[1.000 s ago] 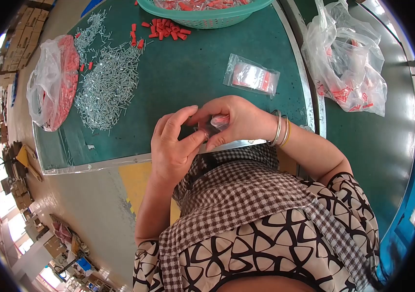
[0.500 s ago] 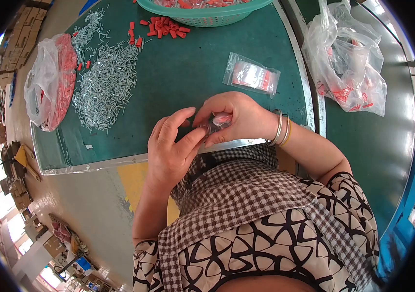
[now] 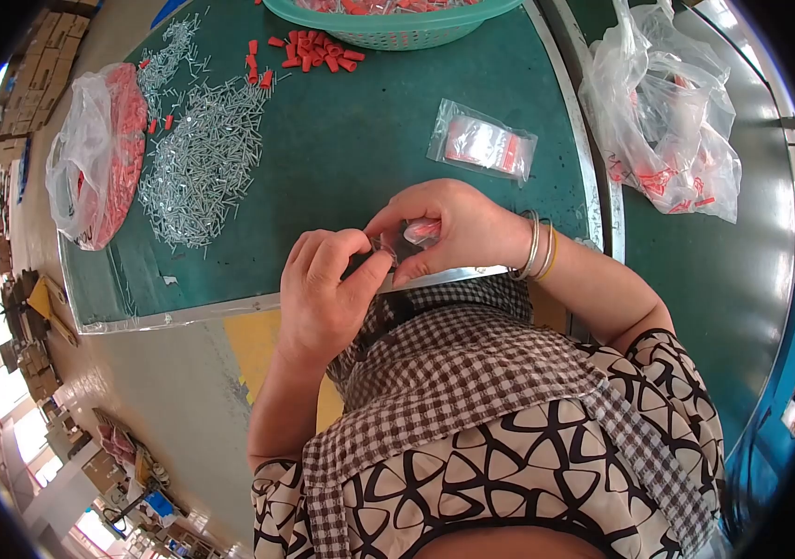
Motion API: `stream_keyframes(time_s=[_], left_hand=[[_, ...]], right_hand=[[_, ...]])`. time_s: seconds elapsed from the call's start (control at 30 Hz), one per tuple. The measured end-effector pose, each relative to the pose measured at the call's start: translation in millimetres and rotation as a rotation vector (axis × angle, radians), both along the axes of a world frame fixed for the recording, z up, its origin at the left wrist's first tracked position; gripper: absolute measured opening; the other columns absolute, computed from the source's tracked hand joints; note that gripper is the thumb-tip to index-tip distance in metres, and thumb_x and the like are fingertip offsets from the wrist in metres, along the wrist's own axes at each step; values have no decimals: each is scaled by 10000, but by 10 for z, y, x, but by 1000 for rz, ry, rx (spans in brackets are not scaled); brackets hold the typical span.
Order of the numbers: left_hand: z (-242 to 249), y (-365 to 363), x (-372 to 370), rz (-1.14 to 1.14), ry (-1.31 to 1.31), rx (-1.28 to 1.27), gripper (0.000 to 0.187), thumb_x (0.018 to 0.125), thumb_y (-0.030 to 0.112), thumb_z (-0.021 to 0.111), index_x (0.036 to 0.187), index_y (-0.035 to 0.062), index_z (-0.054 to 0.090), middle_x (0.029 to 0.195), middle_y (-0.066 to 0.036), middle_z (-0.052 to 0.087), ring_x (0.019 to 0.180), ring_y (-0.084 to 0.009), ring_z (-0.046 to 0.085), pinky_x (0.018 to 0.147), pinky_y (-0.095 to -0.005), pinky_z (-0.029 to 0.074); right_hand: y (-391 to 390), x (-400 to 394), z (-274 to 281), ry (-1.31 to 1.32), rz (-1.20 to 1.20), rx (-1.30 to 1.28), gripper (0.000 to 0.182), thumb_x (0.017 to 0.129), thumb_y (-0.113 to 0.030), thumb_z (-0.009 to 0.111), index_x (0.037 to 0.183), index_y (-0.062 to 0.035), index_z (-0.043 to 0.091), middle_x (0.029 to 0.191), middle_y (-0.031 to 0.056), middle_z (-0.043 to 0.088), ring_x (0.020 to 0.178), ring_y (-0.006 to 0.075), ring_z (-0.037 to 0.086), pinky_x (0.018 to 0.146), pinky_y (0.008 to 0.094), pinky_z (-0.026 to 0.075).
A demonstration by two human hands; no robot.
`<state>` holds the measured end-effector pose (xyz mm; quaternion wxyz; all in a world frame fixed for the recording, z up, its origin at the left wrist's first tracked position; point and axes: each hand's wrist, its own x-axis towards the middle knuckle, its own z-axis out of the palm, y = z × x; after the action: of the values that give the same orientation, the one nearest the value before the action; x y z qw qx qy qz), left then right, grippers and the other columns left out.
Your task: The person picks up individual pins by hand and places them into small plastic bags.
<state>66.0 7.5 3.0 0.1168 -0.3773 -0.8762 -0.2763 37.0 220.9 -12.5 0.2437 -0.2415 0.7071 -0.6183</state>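
At the table's near edge, my left hand (image 3: 325, 284) pinches one end of a small clear plastic bag (image 3: 407, 247) between thumb and fingertips. Curled round the other end, my right hand (image 3: 467, 224) grips the same bag, and something red and white shows inside it. Fingers cover much of the bag, so its contents are hard to make out. Beyond my right hand lies a flat clear packet (image 3: 483, 147) with red and white content. To the left of my hands spreads a heap of small metal screws or nails (image 3: 203, 163).
Red plastic plugs (image 3: 318, 51) lie in a loose cluster near a green basket (image 3: 407, 35) filled with red and clear pieces. A bag of red pieces (image 3: 104, 154) sits at the table's left edge. On the right surface rests a crumpled plastic bag (image 3: 663, 121).
My left fingers have closed from a looser, raised position into a pinch on the bag's end. My right hand has barely shifted and still holds the bag.
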Motion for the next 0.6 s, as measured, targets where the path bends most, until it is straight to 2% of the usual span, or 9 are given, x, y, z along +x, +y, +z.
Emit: stream_keyframes(time_s=[0.13,0.2,0.3,0.4,0.43,0.53,0.6], left_hand=[[-2,-12,-1,-5,13,-2,220,690,38,721,900,92,687,910,-18,540,732,-211,541,621,-357,452],[-24,-18,6,11,27,-11,241,685,28,728,913,96,688,923,-18,544,715,-210,540,618,-352,452],[21,17,5,64,-2,86,278,651,-35,751,898,71,679,907,-52,587,732,-229,584,614,-335,473],[3,-96,-47,216,19,156,264,695,-43,736,933,58,685,913,-69,618,748,-232,597,637,-335,482],[-12,-196,-109,273,20,128,216,748,-29,706,951,40,683,904,-85,630,739,-233,595,650,-327,482],[-124,-520,-385,572,-121,68,183,801,28,679,984,35,678,912,-94,627,740,-236,599,663,-325,482],[-183,-658,-589,662,-64,-77,185,823,65,667,1006,36,674,918,-109,629,760,-262,610,681,-341,488]], right_hand=[[-4,18,39,7,-15,23,429,672,-173,840,1043,-29,679,959,81,685,891,188,659,811,301,532],[-4,18,-29,96,-55,3,410,673,-179,841,1022,-34,681,946,77,684,878,194,659,793,302,532],[-11,18,-87,172,-132,-40,387,674,-182,840,1000,-46,684,929,68,682,866,196,659,774,301,529],[-14,16,-79,199,-181,-58,381,674,-181,839,1000,-59,686,924,57,683,863,188,658,775,295,525],[-17,15,-71,206,-189,-60,382,674,-181,839,1003,-64,686,924,53,684,864,184,658,778,293,523],[-29,25,-43,268,-212,-15,384,672,-168,839,1012,-72,688,918,36,687,862,173,655,784,287,520],[-34,22,-20,224,-192,-21,390,670,-114,838,1020,-50,680,948,50,684,873,174,646,783,286,509]])
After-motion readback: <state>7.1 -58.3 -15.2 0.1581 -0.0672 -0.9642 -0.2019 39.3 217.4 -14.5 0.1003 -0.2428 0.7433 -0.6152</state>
